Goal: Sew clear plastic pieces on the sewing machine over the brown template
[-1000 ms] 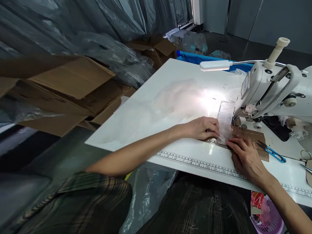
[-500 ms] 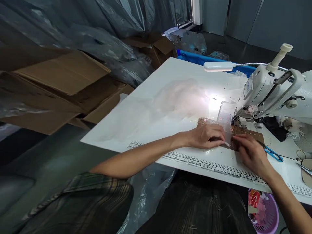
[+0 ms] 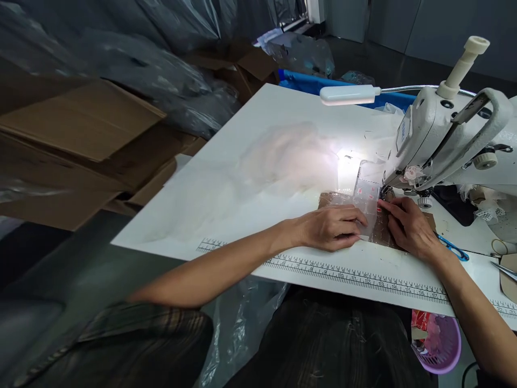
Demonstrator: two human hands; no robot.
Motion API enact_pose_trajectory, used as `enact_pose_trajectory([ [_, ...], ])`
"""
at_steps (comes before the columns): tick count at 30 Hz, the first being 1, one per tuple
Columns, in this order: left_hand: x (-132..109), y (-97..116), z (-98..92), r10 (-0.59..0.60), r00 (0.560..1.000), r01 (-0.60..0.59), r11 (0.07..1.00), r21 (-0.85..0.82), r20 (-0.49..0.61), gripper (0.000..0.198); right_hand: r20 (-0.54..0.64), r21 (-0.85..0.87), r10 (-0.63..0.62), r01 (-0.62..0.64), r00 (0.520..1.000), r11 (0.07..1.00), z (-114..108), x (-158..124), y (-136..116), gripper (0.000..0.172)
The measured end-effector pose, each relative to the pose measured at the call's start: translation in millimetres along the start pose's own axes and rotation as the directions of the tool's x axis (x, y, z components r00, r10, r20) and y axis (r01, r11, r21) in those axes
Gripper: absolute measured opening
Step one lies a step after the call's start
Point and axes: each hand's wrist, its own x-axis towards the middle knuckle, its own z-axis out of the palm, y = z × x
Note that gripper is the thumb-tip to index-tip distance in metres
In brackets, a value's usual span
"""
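Note:
A sheer pale strip of fabric with small pink-red spots [image 3: 365, 198] lies left of the presser foot [image 3: 384, 193] of a white sewing machine [image 3: 432, 137]. Beneath it shows a brown piece [image 3: 383, 230] with a shiny surface; its material is unclear. My left hand [image 3: 333, 227] rests on the left part of the strip, fingers loosely bent and lying on it. My right hand [image 3: 412, 225] lies on the brown piece, its index finger stretched toward the strip's edge just in front of the presser foot. Where the needle meets the fabric is hidden.
A white lamp [image 3: 349, 95] lights the tabletop [image 3: 226, 188], with a printed ruler [image 3: 343, 272] along its front edge. Blue-handled snips [image 3: 452, 248] lie right of my right hand. Cardboard boxes [image 3: 81, 118] stand at the left, a purple basket [image 3: 444, 350] below the table.
My right hand has moved forward, closer to the presser foot. The left hand's fingertips have drawn back from the strip's near edge and lie flatter. The camera view has shifted slightly.

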Motion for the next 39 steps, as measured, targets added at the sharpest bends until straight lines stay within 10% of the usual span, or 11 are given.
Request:
enact_pose_trajectory([
  [8,0.5,4.8,2.8,0.283,0.958,-0.263,0.930,0.257,-0.045,0.018,0.076,-0.152,-0.026,0.038,0.997,0.988,0.1,5.1,-7.2,0.038],
  [19,-1.2,-0.2,6.8,0.255,0.967,-0.241,0.907,0.344,0.003,0.023,-0.027,0.032,-0.002,0.003,1.000,0.999,-3.1,-6.7,-6.4,0.037],
  [32,-0.8,-3.2,7.9,0.254,0.967,-0.233,0.923,0.306,-0.030,0.022,0.010,-0.249,0.108,-0.102,0.994,0.963,2.1,-5.6,-22.7,0.036],
  [39,-1.3,-3.4,8.4,0.209,0.978,-0.199,0.938,0.282,-0.007,0.020,-0.011,-0.118,0.111,-0.112,0.994,0.987,3.5,-10.4,-18.8,0.038],
])
